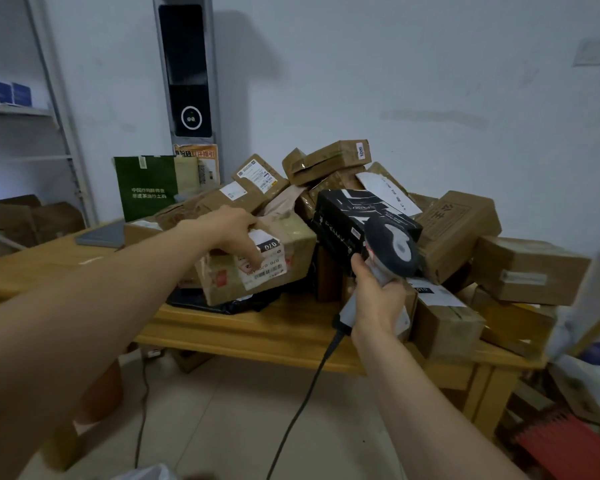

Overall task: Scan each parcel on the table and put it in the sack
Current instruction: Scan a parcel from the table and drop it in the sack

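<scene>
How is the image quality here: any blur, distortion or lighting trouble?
Head view: dim, bluish indoor light, no glare; wide-angle bending curves the shelf at left; motion blur smears the right edge and the boxes there; label under the left hand is partly readable; scanner in the right hand is fairly sharp.

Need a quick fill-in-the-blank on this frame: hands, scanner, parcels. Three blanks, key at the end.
1. The right hand holds a corded barcode ____.
2. The left hand grips a brown cardboard box by its ____ edge.
3. The parcels are piled on a ____ table.
4. Behind the pile stands a ____ paper bag with white lettering.

Missing words: scanner; top; wooden; green
</scene>
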Available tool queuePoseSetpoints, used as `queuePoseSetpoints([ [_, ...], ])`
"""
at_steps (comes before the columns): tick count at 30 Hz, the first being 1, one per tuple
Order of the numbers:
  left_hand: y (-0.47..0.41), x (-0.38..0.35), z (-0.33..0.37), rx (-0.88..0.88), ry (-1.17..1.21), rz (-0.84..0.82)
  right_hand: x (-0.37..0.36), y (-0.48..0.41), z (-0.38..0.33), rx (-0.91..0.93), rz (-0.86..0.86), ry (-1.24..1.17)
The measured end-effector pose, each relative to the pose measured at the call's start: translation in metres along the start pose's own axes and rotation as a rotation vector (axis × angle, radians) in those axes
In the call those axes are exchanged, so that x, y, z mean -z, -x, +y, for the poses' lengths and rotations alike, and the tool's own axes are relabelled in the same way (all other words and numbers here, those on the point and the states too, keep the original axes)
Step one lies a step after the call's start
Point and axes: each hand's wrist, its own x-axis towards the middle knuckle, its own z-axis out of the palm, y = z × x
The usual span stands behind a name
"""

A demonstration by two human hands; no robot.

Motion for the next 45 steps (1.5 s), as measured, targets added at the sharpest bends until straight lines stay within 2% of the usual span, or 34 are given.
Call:
queuePoseSetpoints([
  [4,0.031,-0.014,-0.023,0.15,0.507,-0.036,-0.005,0.026,0.012,-0.067,-0.188,0.054],
  [7,0.054,-0.034,-0.044,0.272,0.778,-0.026,-0.015,0.046,0.027,-0.144,-0.312,0.108],
  [15,0.104,-0.091,-0.077,0.406,1.285,-0.006,-0.038,0.083,0.059,-0.287,-0.466,0.185],
  [20,0.122,-0.102,-0.09,0.352,1.515,-0.026,-0.047,0.096,0.066,-0.266,-0.539,0.203],
  [22,0.123,-0.105,-0.1,0.337,1.543,0.067,-0.049,0.1,0.063,-0.242,-0.528,0.211],
  [25,0.123,-0.11,-0.11,0.339,1.634,0.291,-0.052,0.111,0.055,-0.226,-0.548,0.209],
  [29,0.121,-0.117,-0.12,0.341,1.622,0.507,-0.058,0.129,0.045,-0.448,-0.652,0.127],
  [33,0.121,-0.129,-0.128,0.457,1.473,0.607,-0.065,0.136,0.044,-0.633,-0.753,0.005],
  [36,0.117,-0.138,-0.133,0.471,1.407,0.666,-0.067,0.137,0.045,-0.721,-0.778,-0.039],
  [45,0.112,-0.143,-0.131,0.448,1.354,0.661,-0.068,0.137,0.041,-0.741,-0.76,-0.041],
])
